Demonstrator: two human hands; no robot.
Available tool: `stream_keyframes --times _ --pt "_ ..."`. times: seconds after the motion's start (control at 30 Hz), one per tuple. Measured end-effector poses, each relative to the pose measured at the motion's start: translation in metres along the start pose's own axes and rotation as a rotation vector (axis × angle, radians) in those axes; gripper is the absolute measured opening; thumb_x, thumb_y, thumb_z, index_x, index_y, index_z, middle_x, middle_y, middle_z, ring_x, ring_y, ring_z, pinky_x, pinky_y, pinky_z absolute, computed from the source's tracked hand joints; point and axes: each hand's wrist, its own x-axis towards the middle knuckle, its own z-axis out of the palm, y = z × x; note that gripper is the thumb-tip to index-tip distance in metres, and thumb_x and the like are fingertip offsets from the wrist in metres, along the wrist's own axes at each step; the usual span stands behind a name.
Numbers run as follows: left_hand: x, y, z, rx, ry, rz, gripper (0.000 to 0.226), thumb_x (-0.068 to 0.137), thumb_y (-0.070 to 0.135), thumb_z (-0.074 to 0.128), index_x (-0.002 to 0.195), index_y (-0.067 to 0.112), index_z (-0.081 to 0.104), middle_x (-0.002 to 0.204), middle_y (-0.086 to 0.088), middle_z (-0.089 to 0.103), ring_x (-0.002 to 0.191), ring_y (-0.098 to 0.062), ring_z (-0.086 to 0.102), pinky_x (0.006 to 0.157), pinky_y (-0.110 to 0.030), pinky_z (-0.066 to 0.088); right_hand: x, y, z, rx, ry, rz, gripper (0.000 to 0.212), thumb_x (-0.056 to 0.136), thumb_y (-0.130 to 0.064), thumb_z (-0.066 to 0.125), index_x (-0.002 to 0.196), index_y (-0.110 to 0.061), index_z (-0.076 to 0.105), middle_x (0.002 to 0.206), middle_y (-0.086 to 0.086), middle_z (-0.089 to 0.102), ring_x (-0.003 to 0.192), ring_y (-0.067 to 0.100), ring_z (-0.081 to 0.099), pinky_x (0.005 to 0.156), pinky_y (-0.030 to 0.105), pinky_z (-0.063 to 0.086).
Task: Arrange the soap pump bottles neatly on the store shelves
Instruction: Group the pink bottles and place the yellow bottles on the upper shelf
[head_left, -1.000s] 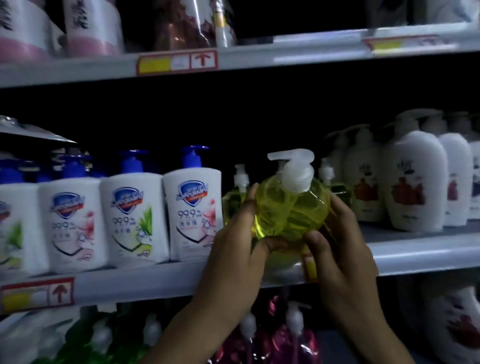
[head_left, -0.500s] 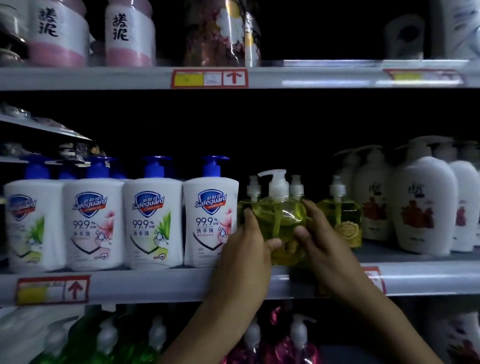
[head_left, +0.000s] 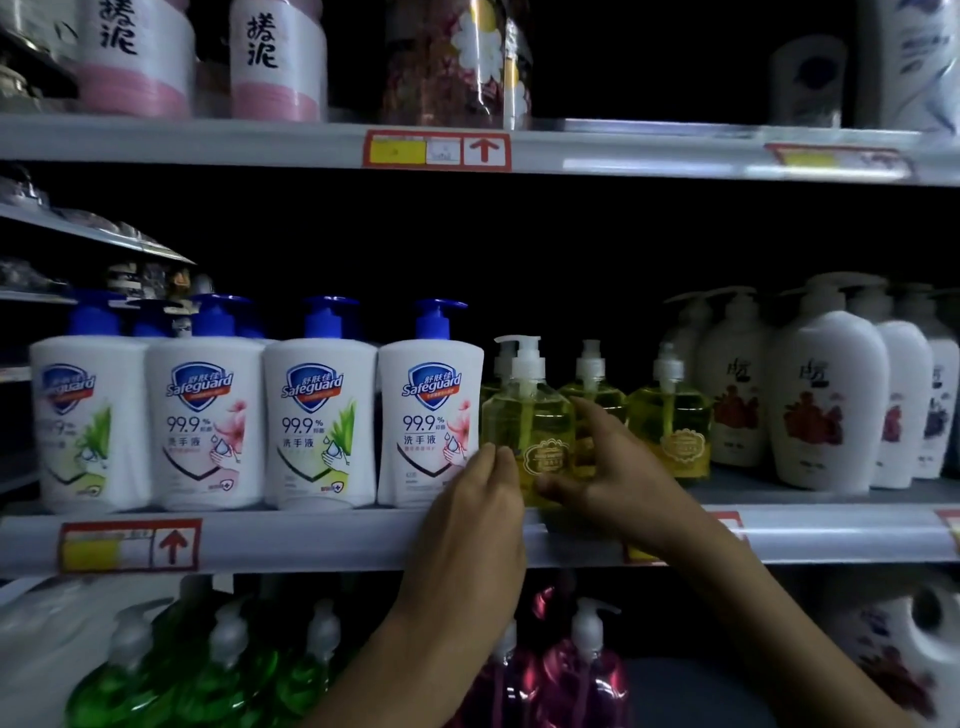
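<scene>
1. Here we are at centre frame: the yellow pump bottle (head_left: 524, 415) stands upright on the front edge of the middle shelf (head_left: 311, 540), with both hands on it
2. The left hand (head_left: 480, 512) comes up from below. Its fingers lie straight against the bottle's lower left side, steadying rather than wrapping; the thumb is hidden
3. The right hand (head_left: 613, 473) has the real hold, thumb across the lower front and fingers up the right flank. That looks like a grip for twisting the gold label forward and nudging the base square
4. Why this slot? To its left, just beside it, is the last of the white Safeguard bottles (head_left: 428, 415); to its right sit the matching yellow bottles (head_left: 670, 415). So like goes with like, at the head of its own row
5. The pump nozzle points toward the left of the frame, and I'd call the placement nearly finished, with only facing left to do
6. The shelf is a pale metal ledge with a red-and-yellow price tag (head_left: 130, 545) at lower left
7. White pump bottles (head_left: 826, 405) fill the right of the frame
8. The upper shelf (head_left: 260, 140) carries tubs and jars, while green bottles (head_left: 171, 670) and pink bottles (head_left: 587, 675) stand below
9. The store is dim and the shelf's back is black
</scene>
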Motion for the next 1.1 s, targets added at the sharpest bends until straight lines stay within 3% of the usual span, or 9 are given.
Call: stream_keyframes --times 0.17,0.27,0.47,0.6,0.7,0.8,0.9,1.0,1.1 --pt "-0.004 -0.004 0.002 -0.006 0.018 0.052 0.057 0.096 0.006 0.045 0.149 0.009 0.025 0.153 -0.003 0.03 0.137 -0.018 0.035 0.111 -0.023 0.028 -0.002 0.004 0.008 -0.066 0.061 -0.003 0.097 0.072 -0.054 0.072 0.149 -0.022 0.023 0.139 0.007 0.046 0.122 0.024 0.053 0.098 0.042 0.048" --pt "-0.007 -0.007 0.002 -0.058 0.013 0.086 0.047 0.091 0.0 0.047 0.137 0.004 0.042 0.142 -0.008 0.043 0.127 -0.025 0.045 0.106 -0.029 0.035 -0.008 -0.001 0.011 -0.116 0.112 -0.007 0.092 0.076 -0.05 0.07 0.149 -0.014 0.028 0.137 0.015 0.047 0.123 0.031 0.05 0.101 0.039 0.044" --pt "-0.057 -0.038 0.019 0.013 0.222 0.332 0.03 0.087 0.003 0.047 0.11 -0.003 0.065 0.113 -0.02 0.061 0.101 -0.036 0.059 0.082 -0.044 0.053 -0.088 -0.027 0.05 -0.23 0.503 -0.153 0.035 0.087 -0.024 0.054 0.118 -0.008 0.057 0.111 0.016 0.053 0.1 0.034 0.052 0.076 0.043 0.045" --pt "-0.126 -0.077 0.051 0.09 0.125 0.468 0.019 0.088 0.001 0.045 0.071 0.005 0.053 0.078 -0.017 0.053 0.072 -0.036 0.051 0.063 -0.05 0.043 -0.157 -0.02 0.11 -0.184 0.3 -0.196 0.013 0.083 -0.015 0.055 0.089 -0.008 0.063 0.086 0.012 0.056 0.078 0.032 0.055 0.063 0.042 0.043" --pt "-0.191 -0.109 0.09 0.121 -0.254 0.495 0.017 0.083 0.003 0.042 0.077 0.009 0.057 0.084 -0.015 0.059 0.078 -0.036 0.056 0.063 -0.043 0.048 -0.201 -0.01 0.161 -0.115 -0.034 -0.095 0.016 0.082 -0.023 0.05 0.084 -0.015 0.063 0.08 0.005 0.057 0.065 0.029 0.058 0.05 0.038 0.046" --pt "-0.25 -0.164 0.136 0.272 -0.928 0.228 0.026 0.078 0.013 0.041 0.089 0.008 0.063 0.099 -0.015 0.061 0.088 -0.033 0.06 0.063 -0.032 0.038 -0.219 -0.007 0.206 -0.207 -0.538 0.038 0.014 0.086 -0.027 0.051 0.093 -0.021 0.062 0.093 0.004 0.062 0.077 0.031 0.063 0.059 0.04 0.054" --pt "-0.285 -0.238 0.176 0.278 -1.29 -0.295 0.045 0.075 0.029 0.04 0.113 0.012 0.059 0.123 -0.017 0.059 0.109 -0.032 0.058 0.09 -0.036 0.047 -0.218 0.003 0.248 -0.253 -0.881 0.176 0.025 0.09 -0.026 0.051 0.112 -0.019 0.061 0.112 0.011 0.062 0.1 0.034 0.062 0.08 0.041 0.054" --pt "-0.285 -0.276 0.177 0.152 -1.199 -0.76 0.023 0.093 0.022 0.049 0.109 0.008 0.057 0.112 -0.016 0.058 0.106 -0.029 0.058 0.077 -0.029 0.044 -0.22 0.015 0.291 -0.243 -1.02 0.268 0.035 0.093 -0.021 0.05 0.126 -0.016 0.055 0.128 0.012 0.056 0.114 0.033 0.057 0.09 0.04 0.05" --pt "-0.281 -0.308 0.178 -0.01 -0.958 -0.931 0.018 0.091 0.015 0.054 0.106 0.006 0.058 0.1 -0.015 0.06 0.094 -0.029 0.061 0.065 -0.027 0.037 -0.223 0.028 0.337 -0.169 -1.072 0.325 0.04 0.096 -0.019 0.048 0.135 -0.011 0.048 0.136 0.015 0.051 0.121 0.034 0.052 0.097 0.04 0.047"
